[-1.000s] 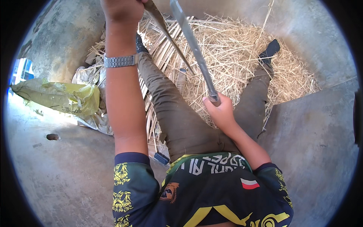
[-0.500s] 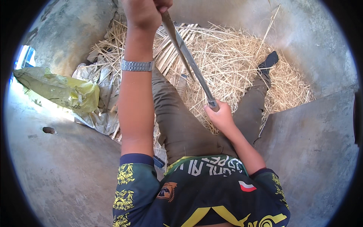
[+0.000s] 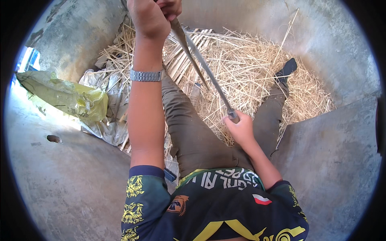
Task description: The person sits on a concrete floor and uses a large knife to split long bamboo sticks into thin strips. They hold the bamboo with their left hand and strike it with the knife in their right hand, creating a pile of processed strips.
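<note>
At the top edge, my left hand (image 3: 150, 18) is closed around a brown, tapering stick (image 3: 185, 43), bamboo or wood. The stick slants down to the right, its thin end hanging over my lap. My right hand (image 3: 242, 129) grips the short handle of a long, narrow-bladed knife (image 3: 213, 78) above my thighs. The blade points up and away toward my left hand, close alongside the stick. Its far end passes behind the stick, so whether they touch I cannot tell. The left fingers are partly cut off by the frame.
My legs stretch over a bed of straw and split strips (image 3: 241, 56) between curved concrete walls (image 3: 333, 44). Left of my forearm lies a yellowish plastic sack (image 3: 68, 96), beside crumpled grey sheeting (image 3: 110, 130). The near-left concrete has a small hole (image 3: 54, 139).
My right hand and the knife have shifted slightly right. The blade now shows a narrower face, and the gap between it and the stick's thin end is a little wider. The whole view has tipped slightly.
</note>
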`<action>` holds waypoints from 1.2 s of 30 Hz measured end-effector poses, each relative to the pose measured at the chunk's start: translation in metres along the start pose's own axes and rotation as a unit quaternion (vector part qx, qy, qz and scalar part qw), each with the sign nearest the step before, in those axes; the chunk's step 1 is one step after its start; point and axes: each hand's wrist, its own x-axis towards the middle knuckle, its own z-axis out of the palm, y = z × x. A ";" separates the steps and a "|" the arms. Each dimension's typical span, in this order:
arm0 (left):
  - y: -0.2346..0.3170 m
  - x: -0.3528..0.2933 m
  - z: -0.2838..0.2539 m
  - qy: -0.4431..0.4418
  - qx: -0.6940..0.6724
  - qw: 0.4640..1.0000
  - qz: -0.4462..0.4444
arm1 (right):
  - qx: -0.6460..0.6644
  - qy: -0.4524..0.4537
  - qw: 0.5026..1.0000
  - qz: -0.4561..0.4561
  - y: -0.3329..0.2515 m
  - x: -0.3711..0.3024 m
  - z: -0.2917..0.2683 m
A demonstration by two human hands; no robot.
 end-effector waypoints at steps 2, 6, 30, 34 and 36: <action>0.008 -0.006 0.010 0.013 0.016 1.000 0.006 | 0.016 0.031 0.999 -0.017 0.001 0.000 -0.004; -0.006 0.000 -0.001 -0.028 0.011 0.999 0.032 | 0.041 0.000 0.999 -0.003 0.004 0.001 -0.007; 0.055 0.046 0.011 -0.055 -0.049 0.996 -0.053 | 0.053 -0.020 0.998 0.020 -0.008 -0.006 -0.010; 0.055 0.052 -0.008 -0.173 -0.057 0.983 -0.001 | 0.047 0.003 0.997 -0.064 -0.039 -0.009 -0.022; 0.039 0.045 0.002 -0.187 -0.080 0.979 0.001 | 0.077 0.021 0.996 -0.042 -0.036 -0.015 -0.016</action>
